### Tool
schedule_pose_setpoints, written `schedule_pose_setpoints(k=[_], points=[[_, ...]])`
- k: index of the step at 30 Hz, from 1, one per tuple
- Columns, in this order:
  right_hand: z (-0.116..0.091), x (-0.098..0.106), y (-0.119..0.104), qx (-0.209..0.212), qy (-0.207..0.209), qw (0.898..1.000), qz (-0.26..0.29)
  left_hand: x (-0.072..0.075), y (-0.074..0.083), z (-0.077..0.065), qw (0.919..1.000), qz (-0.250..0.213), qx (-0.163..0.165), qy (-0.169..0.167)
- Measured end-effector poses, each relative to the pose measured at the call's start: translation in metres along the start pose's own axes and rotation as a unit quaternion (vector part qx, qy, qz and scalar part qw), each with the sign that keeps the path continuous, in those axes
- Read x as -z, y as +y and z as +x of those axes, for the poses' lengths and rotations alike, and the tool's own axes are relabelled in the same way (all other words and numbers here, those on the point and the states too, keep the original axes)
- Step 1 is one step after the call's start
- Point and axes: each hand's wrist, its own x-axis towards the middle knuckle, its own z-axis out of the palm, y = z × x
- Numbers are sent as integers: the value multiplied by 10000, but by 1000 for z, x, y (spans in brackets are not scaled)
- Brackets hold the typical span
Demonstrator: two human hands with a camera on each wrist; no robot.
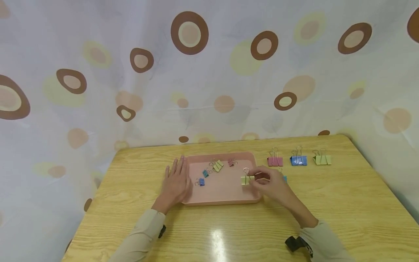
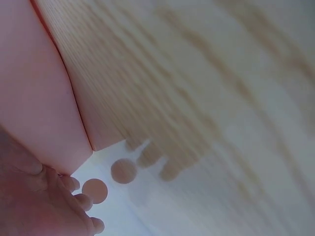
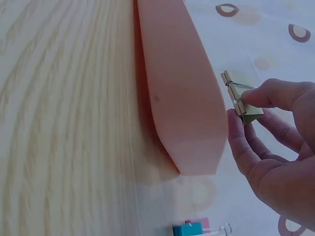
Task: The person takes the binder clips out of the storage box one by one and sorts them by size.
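Note:
My right hand (image 1: 270, 183) pinches a yellow-green binder clip (image 1: 246, 181) between thumb and fingers, over the right end of a pink tray (image 1: 222, 193). In the right wrist view the same binder clip (image 3: 246, 101) shows edge-on beside the tray's wall (image 3: 184, 93). My left hand (image 1: 176, 183) rests with straight fingers against the tray's left side. Inside the tray lie a yellow binder clip (image 1: 217, 166), a small pink one (image 1: 231, 162), a small teal one (image 1: 206, 173) and a small blue one (image 1: 200, 182).
Right of the tray, a pink binder clip (image 1: 275, 161), a blue one (image 1: 298, 160) and a light green one (image 1: 322, 159) stand in a row. A teal clip (image 3: 189, 229) sits nearer, mostly hidden behind my right hand in the head view. A patterned cloth (image 1: 203, 80) hangs behind the wooden table (image 1: 140, 182).

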Motion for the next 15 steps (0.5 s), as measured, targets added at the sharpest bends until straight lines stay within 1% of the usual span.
schedule_pose_setpoints(k=[4,6,10,15], points=[[-4,14,6,193,69,9995,-234,1,0,0,10000,-1,7,6],[-7,22,9,217,128,9991,-354,2,1,1,10000,-23,10,-4],[-14,38,14,172,227,9982,-522,1,2,1,10000,-26,25,-57],[-20,60,16,163,417,9963,-732,-1,-1,2,10000,-24,26,-21]])
